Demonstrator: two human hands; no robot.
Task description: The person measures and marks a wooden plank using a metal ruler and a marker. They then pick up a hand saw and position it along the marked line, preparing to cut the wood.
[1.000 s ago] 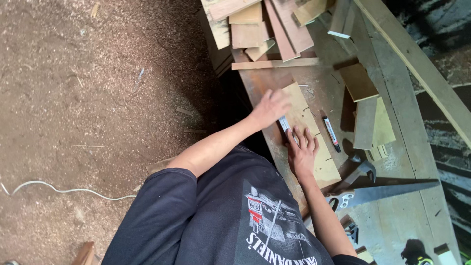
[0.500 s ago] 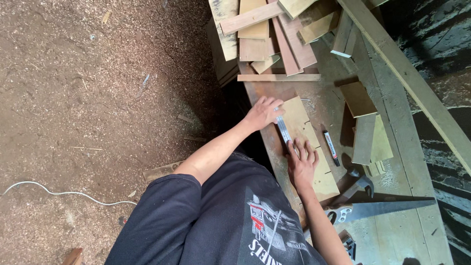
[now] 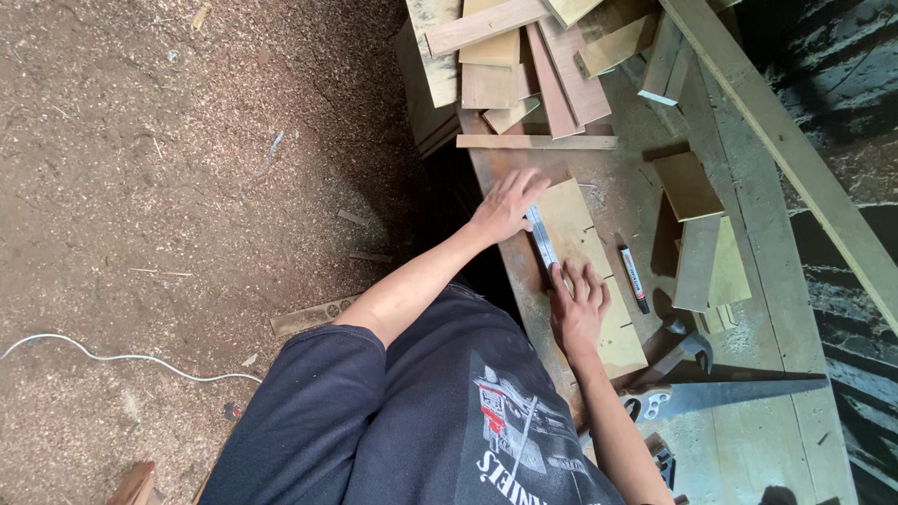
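The view is looking down from the head at a person in a dark shirt working at a wooden desk.

The left hand is lying flat, fingers spread, on the far end of a metal ruler. Its grip is apart, pressing down, not closed around anything. The right hand is lying flat with fingers spread on a pale board, its fingertips touching the near end of the ruler. Its grip is also apart, clamped on nothing.

The ruler is lying lengthwise along the left edge of the board, between the 2 hands. The board is lying flat near the left edge of the desk, with small notches showing along its right edge.

A marker is lying just right of the board, apart from both hands. A hand saw is lying across the near part of the desk, right of the right forearm. A hammer is sitting just beyond the saw. Offcuts are lying piled at the far end of the desk, and a thin strip is lying crosswise just beyond the left hand.

The floor on the left is covered in sawdust, with a white cable trailing across it.
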